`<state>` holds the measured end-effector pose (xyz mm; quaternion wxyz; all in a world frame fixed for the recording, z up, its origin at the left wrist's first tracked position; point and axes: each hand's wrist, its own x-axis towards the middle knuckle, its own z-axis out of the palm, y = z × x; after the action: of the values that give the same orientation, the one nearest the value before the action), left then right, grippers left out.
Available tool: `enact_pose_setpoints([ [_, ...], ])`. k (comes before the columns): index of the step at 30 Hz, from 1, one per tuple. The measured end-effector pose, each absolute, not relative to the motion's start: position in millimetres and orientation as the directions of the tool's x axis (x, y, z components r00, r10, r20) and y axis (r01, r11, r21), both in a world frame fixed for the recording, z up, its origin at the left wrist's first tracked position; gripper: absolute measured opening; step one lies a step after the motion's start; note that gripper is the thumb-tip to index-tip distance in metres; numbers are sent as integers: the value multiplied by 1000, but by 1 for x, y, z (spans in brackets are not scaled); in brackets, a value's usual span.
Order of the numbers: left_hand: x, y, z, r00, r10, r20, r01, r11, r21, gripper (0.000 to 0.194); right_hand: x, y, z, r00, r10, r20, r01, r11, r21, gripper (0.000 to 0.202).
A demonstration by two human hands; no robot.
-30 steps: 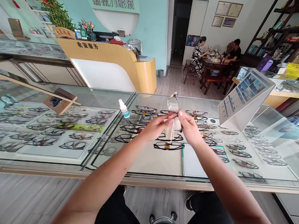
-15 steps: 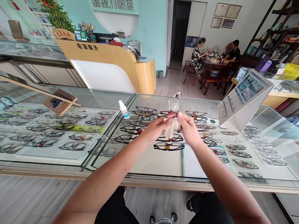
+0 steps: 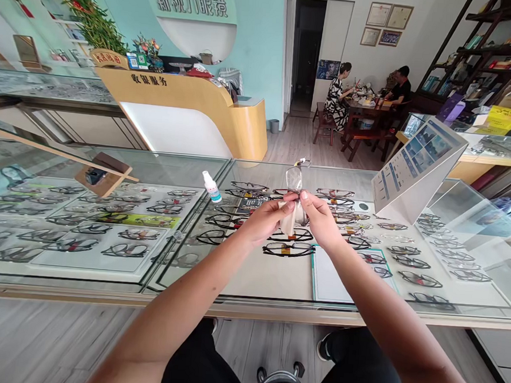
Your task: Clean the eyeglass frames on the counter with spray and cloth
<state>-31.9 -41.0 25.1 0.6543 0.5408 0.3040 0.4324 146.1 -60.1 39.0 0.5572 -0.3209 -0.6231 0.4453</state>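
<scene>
Both hands meet over the glass counter around a pair of eyeglasses [image 3: 293, 180], held on end with one clear lens pointing up and away. My left hand [image 3: 267, 219] is closed, its fingers on the glasses and on a pale cloth [image 3: 287, 223] that hangs below them. From the other side my right hand [image 3: 318, 215] pinches the glasses, thumb and fingers close to the cloth. The lower lens is mostly hidden by cloth and fingers. A small white bottle [image 3: 212, 187] with a blue label stands on the glass to the left.
Rows of eyeglasses [image 3: 288, 250] lie inside the glass display case [image 3: 238, 299]. A white display stand [image 3: 409, 174] is at the right, a wooden block [image 3: 101, 174] at the left. Beyond are a reception counter [image 3: 174, 93] and two people at a table [image 3: 363, 105].
My hands and the glasses have shifted slightly left, with the upper lens tilted a little differently. Both hands keep their hold. The seated person on the left in the background has turned their head.
</scene>
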Motion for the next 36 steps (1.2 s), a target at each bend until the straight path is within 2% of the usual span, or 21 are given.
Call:
enact_pose_setpoints([
  [20,-30,-39,26,421,901,105,-232,-5,973,64,142,-58,36,-219,859,462,-127,444,-887,61],
  [27,-29,-41,30,425,902,71,-208,21,978,68,139,-56,30,-170,888,427,-208,392,-896,54],
  [36,-25,-43,31,422,904,70,-229,31,973,64,136,-59,31,-125,919,373,-253,334,-908,58],
])
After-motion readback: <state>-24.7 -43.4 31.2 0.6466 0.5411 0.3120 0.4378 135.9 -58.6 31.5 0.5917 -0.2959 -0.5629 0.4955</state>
